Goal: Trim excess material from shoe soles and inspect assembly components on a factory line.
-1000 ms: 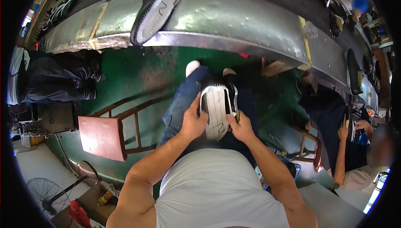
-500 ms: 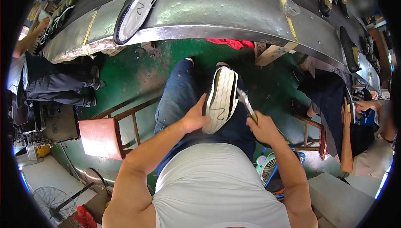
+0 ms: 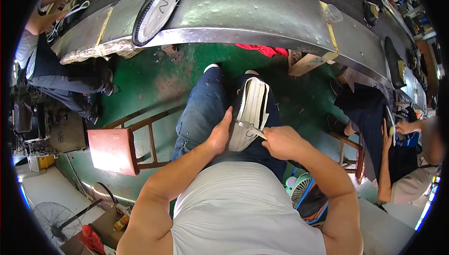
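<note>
On my lap lies a shoe point(image 3: 251, 103), its pale underside facing up with a dark upper along its left edge and a dark squiggle near the lower end. My left hand point(image 3: 221, 132) grips the shoe's left side. The fingers of my right hand point(image 3: 283, 142) are wrapped round the handle of a hammer point(image 3: 250, 128). Its metal head is over the lower part of the shoe; whether it touches, I cannot tell. Ahead, a similar shoe point(image 3: 161, 9) rests sole-up on the metal edge of the bench point(image 3: 248, 9).
A red-topped stool point(image 3: 111, 151) stands to my left. At my right side is a small green fan point(image 3: 299, 187). People work at far left and right. A clear cup point(image 3: 332, 14) and dark shoes point(image 3: 394, 63) sit along the bench. Red cloth point(image 3: 264, 49) hangs below it.
My right hand has swung the hammer leftward, from beside the shoe to over its lower part. The left hand still grips the shoe. The person at far left has shifted, arms reaching over the bench.
</note>
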Motion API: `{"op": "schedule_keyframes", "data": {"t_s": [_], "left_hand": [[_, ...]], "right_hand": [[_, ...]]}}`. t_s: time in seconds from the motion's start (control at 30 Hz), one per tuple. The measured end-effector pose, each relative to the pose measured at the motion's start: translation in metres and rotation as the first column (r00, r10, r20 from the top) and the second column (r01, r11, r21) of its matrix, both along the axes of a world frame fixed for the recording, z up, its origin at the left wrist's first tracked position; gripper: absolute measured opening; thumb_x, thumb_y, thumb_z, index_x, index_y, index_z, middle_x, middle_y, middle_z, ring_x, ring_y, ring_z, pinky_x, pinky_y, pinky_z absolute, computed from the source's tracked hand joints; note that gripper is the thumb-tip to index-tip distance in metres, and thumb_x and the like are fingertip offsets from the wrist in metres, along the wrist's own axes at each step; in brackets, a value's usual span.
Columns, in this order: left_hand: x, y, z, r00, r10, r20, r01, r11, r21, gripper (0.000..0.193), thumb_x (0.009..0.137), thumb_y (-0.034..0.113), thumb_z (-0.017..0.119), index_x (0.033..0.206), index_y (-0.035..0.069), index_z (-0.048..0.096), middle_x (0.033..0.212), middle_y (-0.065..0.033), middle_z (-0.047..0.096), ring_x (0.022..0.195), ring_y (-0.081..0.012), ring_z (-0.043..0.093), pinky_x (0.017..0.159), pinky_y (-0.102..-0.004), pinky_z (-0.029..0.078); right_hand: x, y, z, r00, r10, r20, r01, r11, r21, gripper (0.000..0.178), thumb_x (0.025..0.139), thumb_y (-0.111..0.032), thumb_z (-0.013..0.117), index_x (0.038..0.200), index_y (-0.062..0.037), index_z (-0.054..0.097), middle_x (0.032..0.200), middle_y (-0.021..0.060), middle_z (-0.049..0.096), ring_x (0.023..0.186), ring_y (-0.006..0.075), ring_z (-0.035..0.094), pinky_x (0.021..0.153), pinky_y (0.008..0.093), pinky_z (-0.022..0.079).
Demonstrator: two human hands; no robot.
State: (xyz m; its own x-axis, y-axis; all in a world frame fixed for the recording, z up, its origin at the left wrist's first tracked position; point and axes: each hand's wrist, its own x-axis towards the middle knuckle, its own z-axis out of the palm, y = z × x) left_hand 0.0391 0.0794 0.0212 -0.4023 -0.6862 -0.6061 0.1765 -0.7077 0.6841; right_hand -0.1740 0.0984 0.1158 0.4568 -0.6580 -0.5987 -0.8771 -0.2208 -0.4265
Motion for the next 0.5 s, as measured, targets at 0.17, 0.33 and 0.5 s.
{"op": "schedule_keyframes", "data": {"t_s": [0.17,0.33,0.5], "left_hand": [[-0.011,-0.009,-0.043,0.867,0.178,0.465,-0.082,0.972,-0.219,0.053,0.108,0.036,0.03,0.149,0.004,0.042,0.149,-0.0189,0.047,0.137,-0.0324,0.046,0.113,-0.0356,0.035],[-0.005,-0.01,-0.033,0.737,0.146,0.66,0.223,0.869,-0.442,0.05,0.107,0.031,0.033,0.142,-0.001,0.049,0.139,-0.0273,0.053,0.13,-0.0407,0.051,0.111,-0.0409,0.039],[-0.001,-0.011,-0.036,0.736,0.141,0.663,0.443,0.64,-0.628,0.053,0.105,0.026,0.04,0.152,0.003,0.033,0.156,-0.0275,0.031,0.133,-0.0431,0.047,0.111,-0.0411,0.04]], "right_hand": [[0.02,0.039,-0.049,0.921,-0.312,0.235,0.35,0.927,-0.137,0.029,0.089,-0.022,0.065,0.107,-0.0005,0.057,0.099,0.0257,0.066,0.092,0.0421,0.065,0.079,0.0482,0.052],[-0.008,0.014,-0.04,0.938,-0.214,0.272,0.288,0.919,-0.269,0.042,0.089,-0.018,0.064,0.123,0.0049,0.052,0.105,0.0269,0.064,0.099,0.0437,0.063,0.089,0.0473,0.05],[-0.004,-0.023,-0.034,0.967,-0.251,0.045,0.25,0.902,-0.351,0.034,0.088,-0.017,0.068,0.112,0.0039,0.055,0.1,0.0222,0.066,0.09,0.0405,0.065,0.08,0.0486,0.054]]}}
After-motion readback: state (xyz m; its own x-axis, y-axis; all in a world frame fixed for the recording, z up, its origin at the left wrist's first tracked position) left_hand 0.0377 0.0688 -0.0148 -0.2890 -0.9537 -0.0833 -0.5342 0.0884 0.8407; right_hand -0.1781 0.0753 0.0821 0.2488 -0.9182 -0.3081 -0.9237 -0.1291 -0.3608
